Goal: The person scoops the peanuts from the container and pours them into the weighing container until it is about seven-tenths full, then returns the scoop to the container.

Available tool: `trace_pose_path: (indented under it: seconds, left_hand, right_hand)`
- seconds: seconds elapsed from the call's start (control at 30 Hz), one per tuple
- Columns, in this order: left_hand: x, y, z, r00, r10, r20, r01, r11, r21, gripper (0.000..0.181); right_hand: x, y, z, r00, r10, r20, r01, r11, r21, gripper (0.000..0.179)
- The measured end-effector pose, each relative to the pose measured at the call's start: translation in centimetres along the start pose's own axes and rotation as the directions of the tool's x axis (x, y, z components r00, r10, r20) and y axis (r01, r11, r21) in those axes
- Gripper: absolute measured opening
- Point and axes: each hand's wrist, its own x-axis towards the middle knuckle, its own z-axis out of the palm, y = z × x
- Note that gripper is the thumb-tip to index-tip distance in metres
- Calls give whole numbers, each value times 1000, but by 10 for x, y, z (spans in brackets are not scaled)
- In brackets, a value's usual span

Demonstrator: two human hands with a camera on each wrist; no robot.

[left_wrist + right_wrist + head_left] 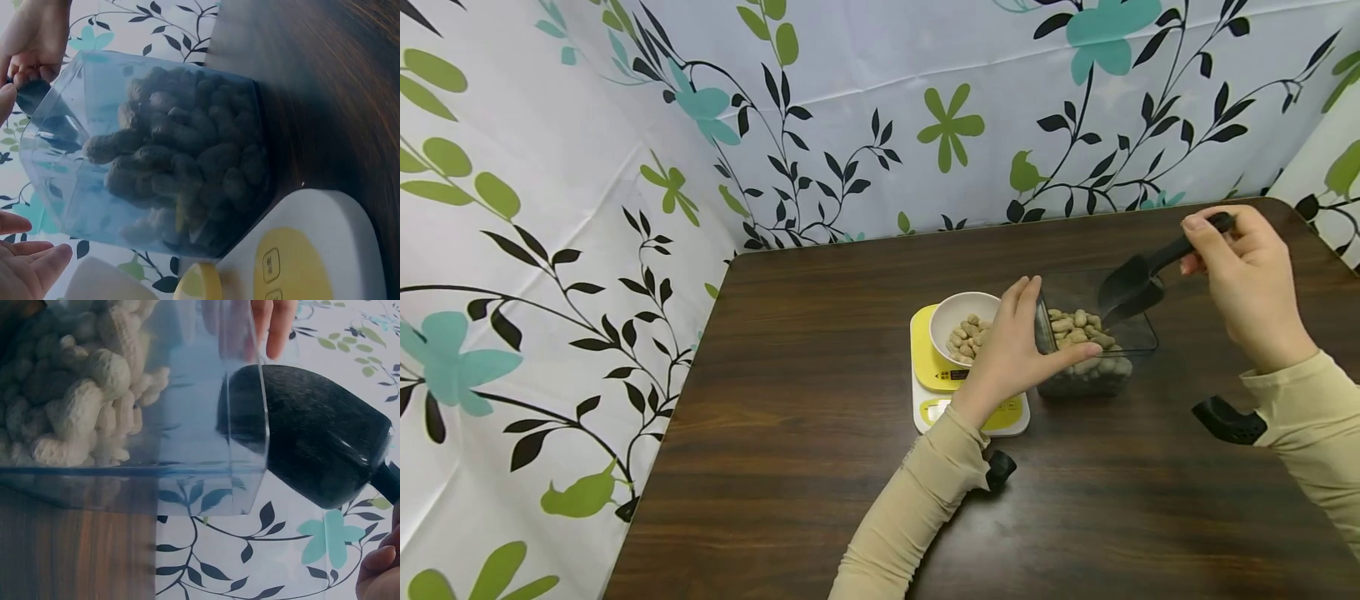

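Note:
My right hand [1247, 267] grips the handle of a black scoop [1131, 287]. The scoop's blade points down over the rim of a clear plastic container [1142, 342], and its tip overlaps the wall in the right wrist view. Unshelled peanuts [81, 394] fill the lower part of the container. At its left side my left hand [1011, 350] is spread, fingers straight up beside the wall and thumb stretched across the near side. Left of that hand, a white bowl [942, 321] with some peanuts [967, 337] stands on a yellow and white kitchen scale [922, 375].
The dark wooden table [797, 358] extends left and in front of the scale. A patterned curtain [865, 75] hangs along its back and left edges. Black wrist devices [1228, 419] sit at both sleeves.

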Motion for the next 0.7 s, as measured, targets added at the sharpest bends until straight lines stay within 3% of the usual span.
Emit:
trace_pose_path:
  seconds: [0.07, 0.23, 0.33, 0.43, 0.7]
  left_hand:
    - [1, 0, 2, 1000, 0, 9, 0, 1000, -2, 95]
    - [2, 1, 5, 1000, -6, 24, 6, 1000, -1, 94]
    - [3, 1, 6, 999, -8, 36, 8, 1000, 0, 94]
    - [3, 2, 7, 999, -13, 46, 13, 1000, 6, 94]
    - [3, 1, 8, 999, -14, 49, 13, 1000, 18, 95]
  right_hand:
    - [-1, 0, 0, 999, -6, 40, 11, 990, -141, 6]
    - [-4, 0, 5, 994, -66, 88, 90, 948, -305, 10]
    - [-6, -1, 9, 988, -102, 119, 139, 919, -369, 2]
    - [-9, 0, 12, 979, -124, 165, 183, 889, -419, 15]
    - [-13, 6, 19, 947, -75, 314, 238, 819, -522, 32]
